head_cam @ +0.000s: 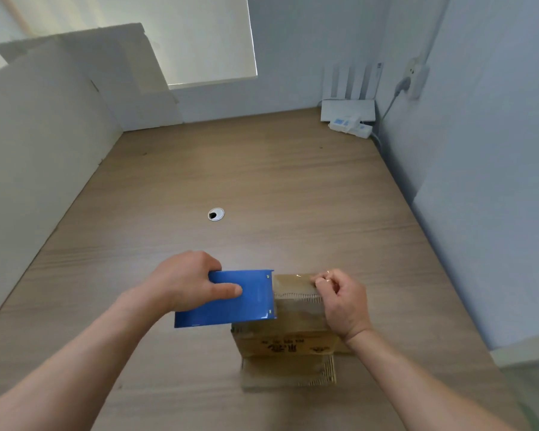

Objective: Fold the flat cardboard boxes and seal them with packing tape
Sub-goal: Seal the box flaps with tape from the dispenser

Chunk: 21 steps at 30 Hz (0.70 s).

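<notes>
**Holding tape above a small box**

Gripping a blue tape dispenser (231, 301) with the left hand (184, 284), thumb flat on the top face, fingers curled over the far edge. Pinching the free end of the tape (293, 286) with the right hand (343, 303), fingers bent, wrist low. Hands apart, with the tape stretched between them. Just below the hands, on the wooden table (262, 181), a small cardboard box (287, 340), partly hidden by dispenser and tape. Well beyond the hands, a round cable hole (216, 214).

We see a cable hole (216, 214) in the table's (262, 169) middle, and a white router (347, 109) and power strip (350, 128) at its far right corner.
</notes>
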Tool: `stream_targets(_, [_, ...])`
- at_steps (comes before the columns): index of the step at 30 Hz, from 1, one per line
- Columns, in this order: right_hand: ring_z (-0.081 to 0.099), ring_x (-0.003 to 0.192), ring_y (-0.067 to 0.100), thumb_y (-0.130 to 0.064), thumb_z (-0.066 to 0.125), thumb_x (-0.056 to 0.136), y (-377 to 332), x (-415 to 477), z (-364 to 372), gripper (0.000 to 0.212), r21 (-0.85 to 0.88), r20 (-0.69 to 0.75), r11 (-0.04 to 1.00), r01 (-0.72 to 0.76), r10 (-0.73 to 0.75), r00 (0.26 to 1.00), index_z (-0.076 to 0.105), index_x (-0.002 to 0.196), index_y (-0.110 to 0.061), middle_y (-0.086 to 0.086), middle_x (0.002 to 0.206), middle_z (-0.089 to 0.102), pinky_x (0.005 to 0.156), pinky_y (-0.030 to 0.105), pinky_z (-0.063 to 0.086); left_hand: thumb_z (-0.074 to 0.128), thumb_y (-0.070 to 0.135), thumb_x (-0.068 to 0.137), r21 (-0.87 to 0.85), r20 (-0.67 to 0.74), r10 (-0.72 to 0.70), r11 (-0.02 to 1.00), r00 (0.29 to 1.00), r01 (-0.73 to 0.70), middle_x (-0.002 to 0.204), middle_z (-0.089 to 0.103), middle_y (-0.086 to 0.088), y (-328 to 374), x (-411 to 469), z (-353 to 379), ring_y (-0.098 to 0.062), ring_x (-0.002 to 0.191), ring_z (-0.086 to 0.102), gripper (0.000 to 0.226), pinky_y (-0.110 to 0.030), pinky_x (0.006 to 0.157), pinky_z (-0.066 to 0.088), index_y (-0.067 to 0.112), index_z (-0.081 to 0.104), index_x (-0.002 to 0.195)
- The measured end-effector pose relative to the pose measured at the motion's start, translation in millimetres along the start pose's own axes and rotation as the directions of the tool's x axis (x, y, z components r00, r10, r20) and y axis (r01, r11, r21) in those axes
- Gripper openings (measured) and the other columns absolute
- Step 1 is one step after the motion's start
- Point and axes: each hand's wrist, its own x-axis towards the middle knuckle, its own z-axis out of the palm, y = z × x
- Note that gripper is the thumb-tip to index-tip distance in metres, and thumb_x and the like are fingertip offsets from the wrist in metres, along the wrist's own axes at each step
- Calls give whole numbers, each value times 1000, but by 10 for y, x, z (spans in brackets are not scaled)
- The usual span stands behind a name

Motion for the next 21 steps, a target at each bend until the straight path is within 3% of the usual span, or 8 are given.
stream_targets(3, [65, 73, 26, -34, 57, 82, 28, -17, -13, 43, 112, -49, 992, -61, 67, 997, 62, 69, 6, 10, 72, 71, 66, 48, 52, 63, 67, 81, 45, 69, -10, 999, 998, 7, 66, 51, 2, 202, 156, -26, -16, 61, 47, 52, -31, 57, 31, 20, 50, 65])
stream_targets(5, [65, 73, 30, -30, 56, 81, 53, -35, -33, 37, 175, -95, 979, -101, 119, 988, 66, 67, 4, 8, 70, 72, 66, 48, 52, 63, 67, 81, 67, 106, -8, 998, 994, 1, 67, 52, 2, 315, 251, -4, -15, 62, 49, 52, -30, 57, 33, 20, 50, 65])
stream_targets(9, [66, 68, 16, -20, 57, 79, 29, -126, -26, 31, 202, -123, 971, -125, 152, 981, 61, 61, 4, 2, 71, 74, 61, 36, 48, 61, 72, 79, 161, 132, -1, 987, 991, -20, 70, 57, 2, 484, 379, 90, -15, 65, 53, 54, -30, 58, 36, 20, 54, 68])
stream_targets(14, [57, 68, 14, -9, 69, 82, 113, -249, -165, 39, -62, -146, 993, -97, 87, 985, 52, 48, -16, 0, 66, 60, 59, 20, 40, 61, 72, 78, 228, 151, -18, 974, 988, -17, 75, 61, 2, 595, 451, 90, -17, 71, 58, 56, -31, 62, 40, 17, 60, 76])
stream_targets(16, [54, 64, 23, -21, 66, 77, 241, -247, -251, 38, -67, -160, 980, -186, 173, 972, 48, 46, -12, 0, 56, 50, 62, 29, 43, 61, 73, 77, 243, 154, -9, 970, 988, -29, 77, 63, 1, 656, 472, 75, -17, 73, 60, 56, -31, 61, 41, 16, 62, 78])
stream_targets(18, [57, 62, 29, -28, 61, 75, 328, -243, -307, 35, 89, -133, 937, -339, 348, 928, 52, 50, -6, 7, 54, 50, 63, 45, 51, 61, 72, 77, 249, 162, 3, 967, 987, -44, 78, 63, 1, 726, 497, 81, -18, 75, 61, 57, -30, 59, 39, 16, 63, 80])
stream_targets(19, [59, 63, 29, -22, 61, 79, 351, -242, -319, 35, 194, -109, 891, -410, 435, 894, 54, 50, -5, 9, 56, 53, 63, 50, 54, 61, 72, 77, 249, 166, 7, 967, 986, -49, 80, 64, 1, 757, 510, 87, -18, 77, 62, 58, -30, 59, 40, 15, 65, 82])
stream_targets(21, [62, 67, 28, -8, 58, 90, 399, -236, -341, 43, 331, -54, 798, -503, 548, 835, 56, 47, -10, 12, 61, 57, 60, 43, 56, 62, 72, 77, 247, 164, 6, 968, 986, -47, 83, 66, 1, 806, 535, 99, -18, 80, 63, 58, -30, 60, 40, 15, 66, 86])
